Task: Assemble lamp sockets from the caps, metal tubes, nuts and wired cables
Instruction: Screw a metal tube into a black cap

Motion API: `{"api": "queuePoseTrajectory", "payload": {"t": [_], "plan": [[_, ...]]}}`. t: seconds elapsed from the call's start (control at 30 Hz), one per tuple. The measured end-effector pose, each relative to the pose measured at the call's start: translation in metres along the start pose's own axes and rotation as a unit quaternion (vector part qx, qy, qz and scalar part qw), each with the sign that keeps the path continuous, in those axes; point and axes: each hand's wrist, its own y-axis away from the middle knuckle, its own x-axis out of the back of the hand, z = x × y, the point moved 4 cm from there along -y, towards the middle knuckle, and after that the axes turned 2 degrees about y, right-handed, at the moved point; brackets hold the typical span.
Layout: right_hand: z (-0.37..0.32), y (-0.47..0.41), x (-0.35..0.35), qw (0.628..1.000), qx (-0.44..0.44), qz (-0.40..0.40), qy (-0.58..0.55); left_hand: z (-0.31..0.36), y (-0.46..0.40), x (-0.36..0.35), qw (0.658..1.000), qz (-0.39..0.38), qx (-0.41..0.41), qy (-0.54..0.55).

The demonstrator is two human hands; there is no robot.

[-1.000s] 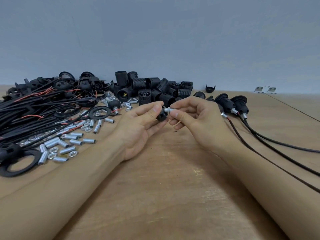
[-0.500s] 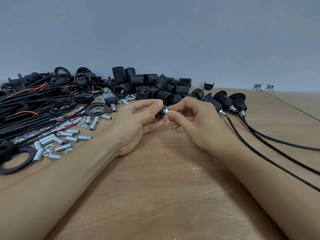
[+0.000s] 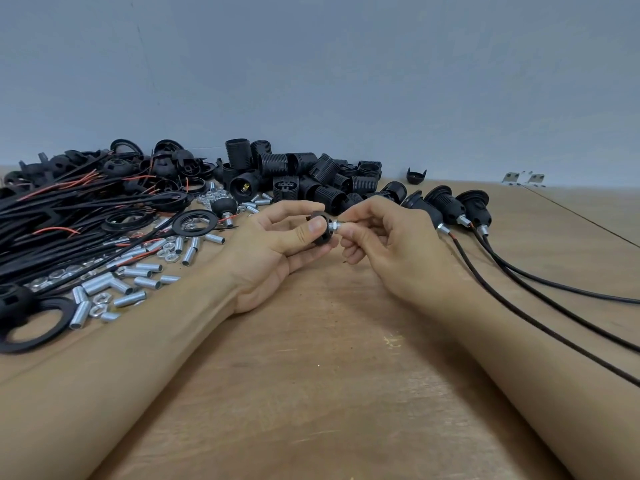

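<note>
Head view: left hand (image 3: 273, 244) grips a black cap (image 3: 320, 232), right hand (image 3: 388, 244) pinches its metal tube (image 3: 336, 226); a crooked turn could jam the thread.

Both forearms bare to frame edge, no sleeves, no gloves. Left hand (image 3: 277, 244) & right hand (image 3: 391, 251): no rings on fingers, no watch/band behind them at wrists. Left thumbnail short, unpainted.

Both forearms on table — left hand (image 3: 277, 244) curled, right hand (image 3: 384, 244) pinching, fingertips meeting.
</note>
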Motion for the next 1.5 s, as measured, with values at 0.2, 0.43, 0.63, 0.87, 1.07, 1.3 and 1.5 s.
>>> {"api": "queuePoseTrajectory", "payload": {"t": [0.2,0.43,0.63,0.87,1.07,1.3,1.5], "plan": [[-0.014,-0.001,0.001,0.974,0.168,0.014,0.152,-0.001,-0.001,-0.002,0.997,0.009,0.047,-0.053],[-0.013,-0.002,0.003,0.984,0.111,0.017,0.140,0.000,-0.001,0.000,0.999,-0.006,0.045,-0.023],[0.001,-0.001,-0.003,0.990,-0.110,-0.013,0.092,-0.003,-0.002,0.000,1.000,-0.025,0.018,-0.006],[-0.002,0.000,-0.004,0.990,-0.097,-0.042,0.098,-0.004,-0.002,-0.002,0.999,-0.027,0.005,-0.028],[0.001,0.000,-0.002,0.987,-0.133,-0.062,0.069,-0.004,-0.002,-0.002,1.000,-0.017,0.001,-0.022],[0.003,0.001,-0.002,0.986,-0.151,-0.062,0.039,-0.003,-0.002,-0.002,0.999,-0.019,0.004,-0.026],[0.006,0.000,-0.002,0.983,-0.180,-0.038,0.000,-0.003,-0.001,-0.003,0.999,-0.018,0.006,-0.026]]}}
